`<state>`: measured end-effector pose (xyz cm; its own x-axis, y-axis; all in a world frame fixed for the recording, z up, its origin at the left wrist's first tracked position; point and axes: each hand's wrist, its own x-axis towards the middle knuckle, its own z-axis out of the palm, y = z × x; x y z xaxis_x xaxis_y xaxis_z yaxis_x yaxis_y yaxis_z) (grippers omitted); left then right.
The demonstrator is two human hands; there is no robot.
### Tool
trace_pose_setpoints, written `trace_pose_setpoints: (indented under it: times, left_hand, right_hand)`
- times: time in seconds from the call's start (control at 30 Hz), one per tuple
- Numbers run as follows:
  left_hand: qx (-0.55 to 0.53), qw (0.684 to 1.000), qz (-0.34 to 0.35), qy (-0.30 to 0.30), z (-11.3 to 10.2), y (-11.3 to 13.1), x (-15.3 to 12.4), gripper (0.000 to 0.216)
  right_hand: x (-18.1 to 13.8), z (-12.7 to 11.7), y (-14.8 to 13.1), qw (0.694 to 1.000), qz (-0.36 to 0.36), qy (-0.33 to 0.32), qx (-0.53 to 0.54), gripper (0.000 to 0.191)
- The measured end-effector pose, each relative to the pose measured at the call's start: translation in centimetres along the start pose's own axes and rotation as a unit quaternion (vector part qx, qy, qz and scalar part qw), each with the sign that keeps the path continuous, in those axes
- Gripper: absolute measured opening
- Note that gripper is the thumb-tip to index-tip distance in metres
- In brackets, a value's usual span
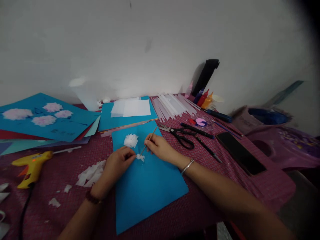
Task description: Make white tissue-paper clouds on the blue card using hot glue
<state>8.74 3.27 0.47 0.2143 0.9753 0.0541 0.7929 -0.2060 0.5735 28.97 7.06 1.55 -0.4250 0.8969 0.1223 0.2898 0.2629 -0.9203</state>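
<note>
A sheet of blue paper (pixel 150 190) lies on the table in front of me. Near its top sits a round puff of white tissue paper (pixel 131 140). Below that is a smaller white tissue tuft (pixel 140 157). My right hand (pixel 158 146) pinches a thin wooden stick (pixel 150 137), tilted, its lower tip at the small tuft. From the left, my left hand (pixel 121 160) comes up to the same tuft, its thumb and fingertips pressed together at the edge. Whether a bit of tissue is between those fingertips is too small to tell.
Torn white tissue (pixel 91 174) and a yellow glue gun (pixel 33 166) lie left. Blue sheets with pinkish flowers (pixel 45 120) stand behind. To the right are scissors (pixel 180 133), a phone (pixel 240 153) and paint bottles (pixel 203 98). White strips (pixel 172 105) lie at the back.
</note>
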Motion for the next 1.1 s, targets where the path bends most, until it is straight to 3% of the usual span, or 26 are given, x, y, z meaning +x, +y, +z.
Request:
trace_pose_setpoints:
  times: [0.17,0.3,0.5,0.77,0.87,0.97,1.03,1.1]
  left_hand:
    - [0.005,1.000,0.003,0.006,0.2,0.3,0.0,0.018]
    - [0.005,1.000,-0.009,0.014,0.2,0.3,0.0,0.019]
    - [0.002,1.000,-0.003,0.009,0.0,-0.1,-0.1,0.013]
    - [-0.049,0.999,0.012,0.007,-0.2,-0.1,0.1,0.023]
    - [-0.116,0.993,-0.022,0.030,-2.7,-0.2,-0.9,0.028]
    - [-0.185,0.968,-0.100,0.136,-6.7,-1.0,-3.1,0.033]
    - [-0.172,0.955,-0.137,0.199,-9.0,-1.9,-5.0,0.030]
    - [-0.137,0.956,-0.155,0.206,-10.2,-2.9,-6.8,0.027]
  right_hand:
    - [-0.2,0.2,-0.5,0.998,-0.004,-0.001,0.066,0.013]
    - [-0.2,0.6,-0.6,0.999,-0.015,-0.028,0.025,0.011]
    - [-0.2,0.4,-0.1,0.999,-0.019,-0.017,-0.036,0.011]
    - [-0.4,0.1,0.4,1.000,-0.005,-0.009,-0.021,0.013]
    - [-0.2,0.2,0.8,0.998,0.029,-0.002,0.055,0.014]
    - [0.0,0.2,0.7,0.987,0.065,0.025,0.148,0.019]
    - [0.1,0.2,0.4,0.977,0.079,0.045,0.195,0.023]
    - [0.0,0.1,-0.1,0.970,0.092,0.042,0.219,0.026]
